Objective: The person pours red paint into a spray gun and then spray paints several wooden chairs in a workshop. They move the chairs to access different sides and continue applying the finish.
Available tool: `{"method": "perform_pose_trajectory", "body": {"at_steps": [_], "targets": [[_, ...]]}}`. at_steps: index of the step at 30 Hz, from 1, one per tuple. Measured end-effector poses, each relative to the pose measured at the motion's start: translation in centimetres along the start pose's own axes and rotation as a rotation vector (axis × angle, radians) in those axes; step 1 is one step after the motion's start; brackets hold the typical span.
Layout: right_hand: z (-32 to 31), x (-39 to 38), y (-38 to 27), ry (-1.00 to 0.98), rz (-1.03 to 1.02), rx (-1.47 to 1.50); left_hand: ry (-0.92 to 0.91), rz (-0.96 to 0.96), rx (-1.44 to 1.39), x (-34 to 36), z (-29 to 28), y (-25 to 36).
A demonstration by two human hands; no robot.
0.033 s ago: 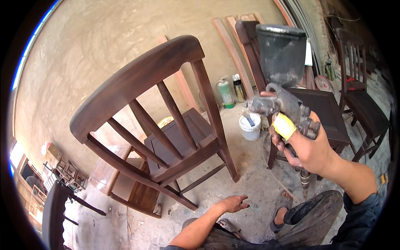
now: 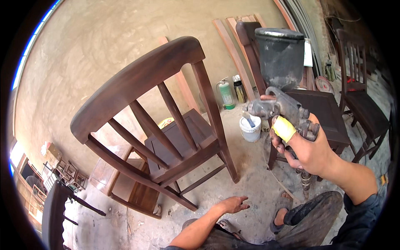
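Note:
My right hand (image 2: 306, 148), with yellow tape wrapped round one finger, grips a grimy spray gun (image 2: 285, 109). A dark paint cup (image 2: 280, 58) with a lid sits upright on top of the gun, and the nozzle points left. In front of me stands a dark brown wooden chair (image 2: 137, 83), its slatted back toward me. The nozzle is apart from the chair, to the right of its back. My left hand (image 2: 234, 204) hangs low over the floor with its fingers loosely stretched out, holding nothing. It is below and right of the chair's legs.
Behind the gun stands another dark chair (image 2: 321, 110), with a third chair (image 2: 366, 104) at far right. A white bucket (image 2: 250, 131) with a brush and a green cylinder (image 2: 226, 95) stand near the wall. A wooden stool (image 2: 110, 166) is at left. A hose (image 2: 277, 179) trails on the floor.
My right hand's spray gun and cup have shifted very slightly down and left. The chair and my left hand look almost the same.

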State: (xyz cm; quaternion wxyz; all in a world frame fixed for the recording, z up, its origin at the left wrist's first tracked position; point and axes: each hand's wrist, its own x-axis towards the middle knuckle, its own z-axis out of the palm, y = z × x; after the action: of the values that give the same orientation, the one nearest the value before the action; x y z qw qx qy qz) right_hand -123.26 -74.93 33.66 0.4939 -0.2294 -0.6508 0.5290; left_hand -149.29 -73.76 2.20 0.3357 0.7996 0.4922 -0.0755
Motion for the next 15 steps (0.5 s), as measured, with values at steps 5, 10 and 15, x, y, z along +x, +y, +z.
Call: {"method": "perform_pose_trajectory", "body": {"at_steps": [5, 10, 15], "targets": [[0.4, 0.6, -1.6, 0.094, -0.083, 0.042, -0.015, -0.007, -0.004, -0.6, -0.6, 0.4], [0.6, 2.0, -4.4, 0.182, -0.106, 0.054, 0.005, 0.032, -0.011, 0.1, -0.2, -0.2], [2.0, 1.6, -5.5, 0.139, -0.104, -0.011, 0.002, -0.006, 0.000, 0.2, 0.1, -0.7]]}}
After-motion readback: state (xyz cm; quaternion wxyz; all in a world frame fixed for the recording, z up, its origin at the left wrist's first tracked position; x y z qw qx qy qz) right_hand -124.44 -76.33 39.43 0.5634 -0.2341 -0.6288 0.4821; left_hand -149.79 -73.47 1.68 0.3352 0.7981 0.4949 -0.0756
